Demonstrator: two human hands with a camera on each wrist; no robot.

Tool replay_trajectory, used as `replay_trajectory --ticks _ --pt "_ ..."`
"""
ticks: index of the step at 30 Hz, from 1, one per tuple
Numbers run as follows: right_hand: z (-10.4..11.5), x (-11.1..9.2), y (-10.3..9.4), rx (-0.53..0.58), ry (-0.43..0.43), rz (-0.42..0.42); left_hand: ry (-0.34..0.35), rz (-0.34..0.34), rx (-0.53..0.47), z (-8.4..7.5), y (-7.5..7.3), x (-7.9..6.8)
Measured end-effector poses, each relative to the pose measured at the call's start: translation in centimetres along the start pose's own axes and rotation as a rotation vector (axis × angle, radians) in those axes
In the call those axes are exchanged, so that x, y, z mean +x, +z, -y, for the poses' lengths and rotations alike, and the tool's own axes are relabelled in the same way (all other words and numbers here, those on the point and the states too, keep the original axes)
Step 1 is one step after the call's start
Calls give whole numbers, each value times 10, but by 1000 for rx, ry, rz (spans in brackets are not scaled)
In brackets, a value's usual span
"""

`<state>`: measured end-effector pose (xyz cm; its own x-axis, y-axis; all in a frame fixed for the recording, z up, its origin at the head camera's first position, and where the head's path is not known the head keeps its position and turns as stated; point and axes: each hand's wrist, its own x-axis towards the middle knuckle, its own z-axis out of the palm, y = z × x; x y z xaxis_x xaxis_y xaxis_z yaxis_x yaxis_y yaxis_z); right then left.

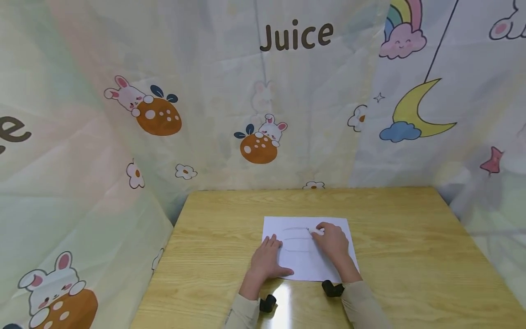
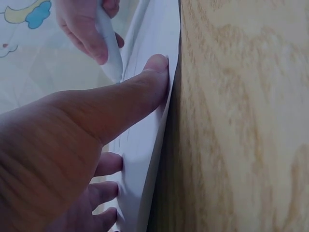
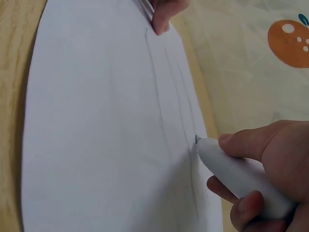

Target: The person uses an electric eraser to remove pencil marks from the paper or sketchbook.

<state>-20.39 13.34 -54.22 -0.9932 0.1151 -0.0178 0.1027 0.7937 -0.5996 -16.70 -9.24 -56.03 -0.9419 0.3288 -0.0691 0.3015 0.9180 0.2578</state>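
A white sheet of paper (image 1: 304,270) lies on the wooden table, bearing several thin grey lines (image 1: 297,238) drawn roughly side to side. My right hand (image 1: 334,242) pinches a thick white pen (image 3: 236,169) between thumb and fingers. In the right wrist view its dark tip meets the paper at the end of the farthest line. My left hand (image 1: 266,260) rests on the paper's left part, fingers spread and thumb stretched along the near edge. Up close in the left wrist view, the thumb (image 2: 137,87) presses near the paper's edge, which lifts slightly off the wood.
The wooden table (image 1: 209,256) reaches out on both sides of the paper. Behind and beside it hang printed cloth sheets (image 1: 213,114) with rabbits, oranges and a moon. Black camera mounts (image 1: 268,303) sit at both wrists, by the beige sleeves (image 1: 363,301).
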Motion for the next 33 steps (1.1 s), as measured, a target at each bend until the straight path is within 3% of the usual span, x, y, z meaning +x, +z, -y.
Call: replay_trajectory --ticks 17,24,33 --pt "3 1 -1 -46 17 10 3 -5 -14 1 1 2" --pt "4 3 -3 -59 46 42 -7 30 3 0 1 3" --pt "7 9 -8 -66 0 37 2 28 43 3 -1 9"
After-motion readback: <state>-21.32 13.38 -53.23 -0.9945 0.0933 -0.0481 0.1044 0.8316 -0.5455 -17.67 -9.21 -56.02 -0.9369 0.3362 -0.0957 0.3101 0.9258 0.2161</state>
